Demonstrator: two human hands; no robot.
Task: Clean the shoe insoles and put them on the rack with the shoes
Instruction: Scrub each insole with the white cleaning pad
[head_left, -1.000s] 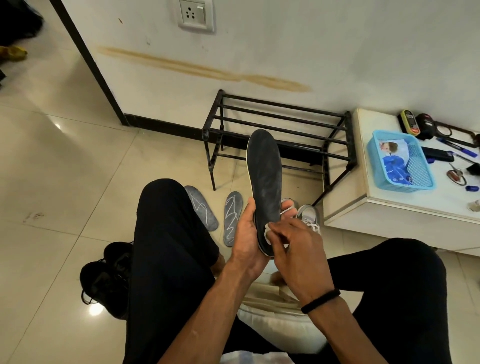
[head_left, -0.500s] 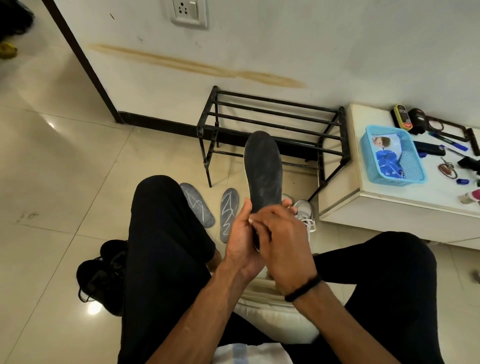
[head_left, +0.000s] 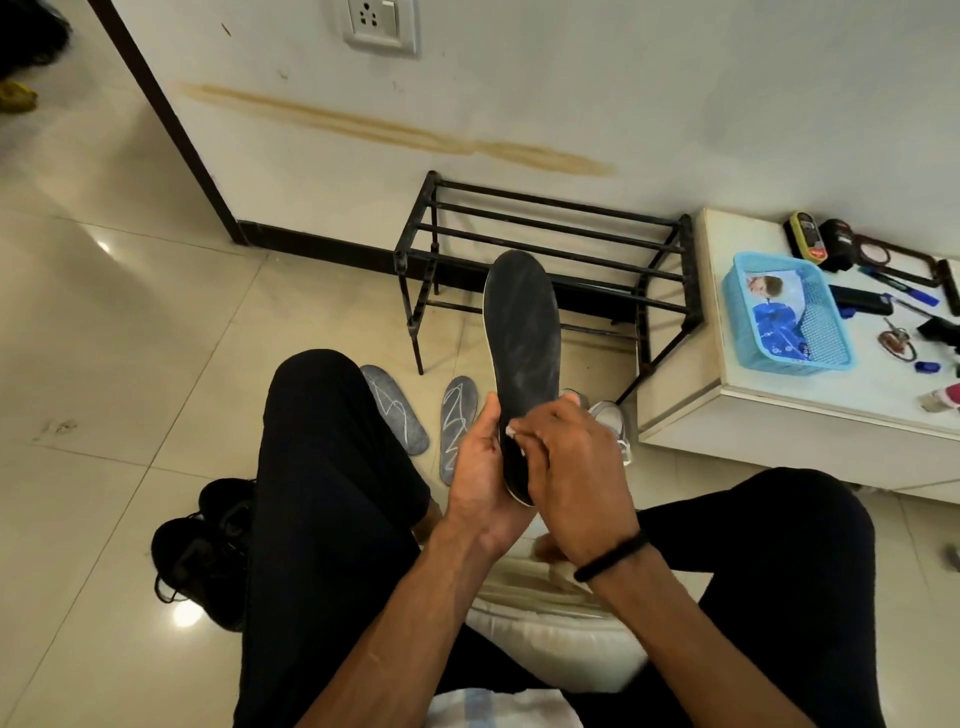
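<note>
Standing empty at upper centre of the frame, the rack (head_left: 545, 249) has nothing on it yet, while two grey insoles (head_left: 395, 408) lie on the floor left of the hands. The black insole (head_left: 522, 332) is upright mid-frame, its heel gripped by the left hand (head_left: 480, 467). The right hand (head_left: 571, 457) pinches a white wipe (head_left: 511, 430), which has slid from the heel up toward the arch over the last second, so cleaning looks still underway.
</note>
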